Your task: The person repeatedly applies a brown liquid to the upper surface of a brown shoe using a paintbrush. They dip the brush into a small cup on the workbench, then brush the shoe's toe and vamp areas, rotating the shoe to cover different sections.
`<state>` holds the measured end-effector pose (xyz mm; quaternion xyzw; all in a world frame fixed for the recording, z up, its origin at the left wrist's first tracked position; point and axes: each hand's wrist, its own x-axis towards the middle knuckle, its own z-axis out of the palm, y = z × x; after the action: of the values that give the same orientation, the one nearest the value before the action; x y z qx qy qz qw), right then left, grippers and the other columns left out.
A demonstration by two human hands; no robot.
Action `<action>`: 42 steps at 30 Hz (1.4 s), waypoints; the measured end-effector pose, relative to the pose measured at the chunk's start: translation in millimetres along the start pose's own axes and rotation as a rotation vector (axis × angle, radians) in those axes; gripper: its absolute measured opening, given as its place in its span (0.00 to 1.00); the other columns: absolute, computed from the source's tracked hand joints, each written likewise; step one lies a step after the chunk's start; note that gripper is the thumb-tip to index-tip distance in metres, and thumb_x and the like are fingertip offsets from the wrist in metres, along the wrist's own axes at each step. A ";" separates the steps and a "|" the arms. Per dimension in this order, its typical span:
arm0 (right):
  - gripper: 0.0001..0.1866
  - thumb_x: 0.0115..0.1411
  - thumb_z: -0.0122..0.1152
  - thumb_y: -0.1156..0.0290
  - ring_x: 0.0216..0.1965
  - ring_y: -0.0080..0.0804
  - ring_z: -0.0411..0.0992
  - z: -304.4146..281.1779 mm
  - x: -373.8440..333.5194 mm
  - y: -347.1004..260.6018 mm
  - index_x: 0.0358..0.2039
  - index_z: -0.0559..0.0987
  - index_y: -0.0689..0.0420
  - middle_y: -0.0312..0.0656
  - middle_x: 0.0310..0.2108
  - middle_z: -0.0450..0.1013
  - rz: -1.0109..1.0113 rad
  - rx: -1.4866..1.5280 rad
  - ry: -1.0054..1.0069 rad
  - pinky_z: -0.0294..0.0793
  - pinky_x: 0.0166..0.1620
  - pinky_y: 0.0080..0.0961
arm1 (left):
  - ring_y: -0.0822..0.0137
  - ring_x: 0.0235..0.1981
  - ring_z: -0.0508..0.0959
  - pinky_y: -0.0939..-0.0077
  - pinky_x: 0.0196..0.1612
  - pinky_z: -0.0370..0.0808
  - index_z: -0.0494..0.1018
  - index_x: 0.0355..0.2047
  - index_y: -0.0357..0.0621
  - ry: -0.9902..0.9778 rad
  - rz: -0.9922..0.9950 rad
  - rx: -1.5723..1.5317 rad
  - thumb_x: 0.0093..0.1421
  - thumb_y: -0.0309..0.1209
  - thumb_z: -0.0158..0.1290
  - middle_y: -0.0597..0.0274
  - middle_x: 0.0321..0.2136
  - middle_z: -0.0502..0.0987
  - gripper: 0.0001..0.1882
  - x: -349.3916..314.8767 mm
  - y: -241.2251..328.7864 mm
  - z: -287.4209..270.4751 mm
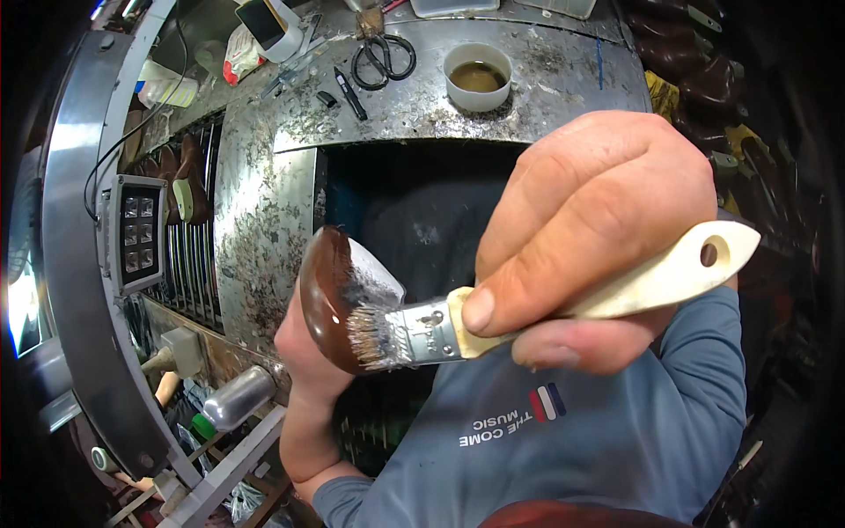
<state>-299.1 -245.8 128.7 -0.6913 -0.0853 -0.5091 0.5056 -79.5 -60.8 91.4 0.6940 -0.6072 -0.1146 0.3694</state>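
Plainly, we count one paintbrush [429, 333] and one brown shoe [327, 304] between our two hands. Our right hand [598, 238] grips the brush, thumb and fingers clenched around its pale handle, and the bristles [371, 339] press against the shoe near the border between glossy brown and greyish white. The shoe is up in front of our chest, its rounded end toward us; our left hand [304, 343] grasps it from behind, though we cannot tell how most of those fingers lie, since the shoe hides them.

Beyond, on the bench, we see one round white bowl [471, 99] with brownish liquid, one pair of scissors [384, 65] with black handles, one black pen [351, 95] with one cap [326, 99] beside it, and two plastic containers cut off by the upper edge.

The metal bench [251, 202] is blotched with dark and pale stains, and a dark opening lies before us. To the left stand a steel post [84, 176] and one lamp [139, 233] with six cells, near a barred rack [189, 264] bearing brown shoes. More brown shoes crowd the dim right side, too dark to count.
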 end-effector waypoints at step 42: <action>0.05 0.51 0.70 0.77 0.24 0.35 0.81 8.4 1.3 32.5 0.29 0.84 0.62 0.43 0.25 0.81 0.098 -0.087 -0.342 0.82 0.27 0.26 | 0.57 0.51 0.80 0.62 0.55 0.77 0.65 0.61 0.30 -0.289 -0.860 -1.186 0.49 0.52 0.69 0.48 0.52 0.77 0.48 -19.7 21.0 -17.8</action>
<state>-272.8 -255.2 110.1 -0.7922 -0.1143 -0.3622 0.4776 -89.3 -35.6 111.8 0.5324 -0.1610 -0.6474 0.5210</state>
